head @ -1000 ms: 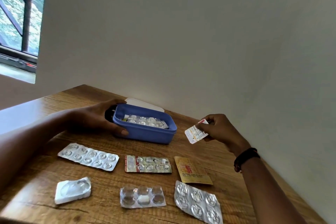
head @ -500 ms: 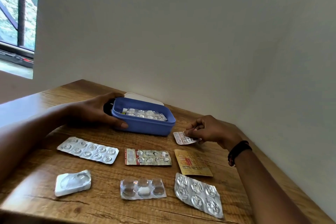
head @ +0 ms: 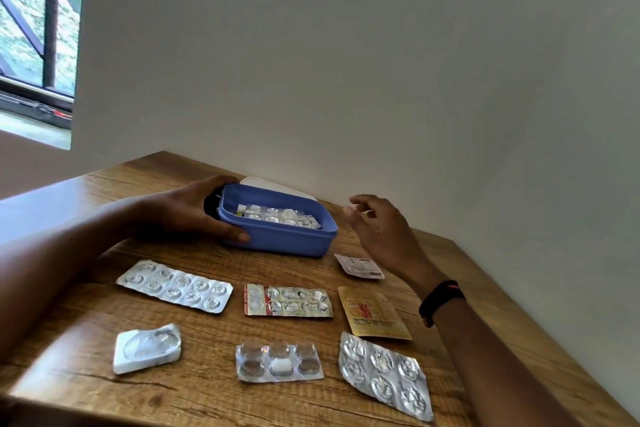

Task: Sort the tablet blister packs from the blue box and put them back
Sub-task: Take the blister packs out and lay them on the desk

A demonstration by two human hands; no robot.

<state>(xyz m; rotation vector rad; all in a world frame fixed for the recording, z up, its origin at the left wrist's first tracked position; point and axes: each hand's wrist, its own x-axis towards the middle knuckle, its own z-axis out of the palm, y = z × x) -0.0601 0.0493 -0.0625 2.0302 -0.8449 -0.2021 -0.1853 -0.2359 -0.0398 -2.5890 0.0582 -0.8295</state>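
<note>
The blue box (head: 277,241) stands on the far part of the wooden bench (head: 86,388), near the wall. The left hand (head: 187,213) grips its left end, with the thumb along the near wall and the fingers curled round the far side. Silver blister packs (head: 282,215) lie inside the box, and a white lid (head: 273,185) lies flat just behind it.

The right hand (head: 382,236) hovers to the right of the box. Its fingers (head: 362,201) are loosely bent and apart, holding nothing. A black band (head: 440,299) sits on that wrist.

Seven packs lie spread on the bench in front of the box, none touching another. A small pack (head: 360,266) with a red edge lies below the right hand, near the box's right corner. In the middle row, from left to right, are a long silver pack (head: 175,286), a red-striped pack (head: 288,300) and a gold pack (head: 373,314). In the near row, from left to right, are a white pack (head: 147,347) with one large pocket, a clear six-pocket pack (head: 278,362) and a wide silver pack (head: 385,374) set at a slant.

A window (head: 34,28) shows at the upper left.
</note>
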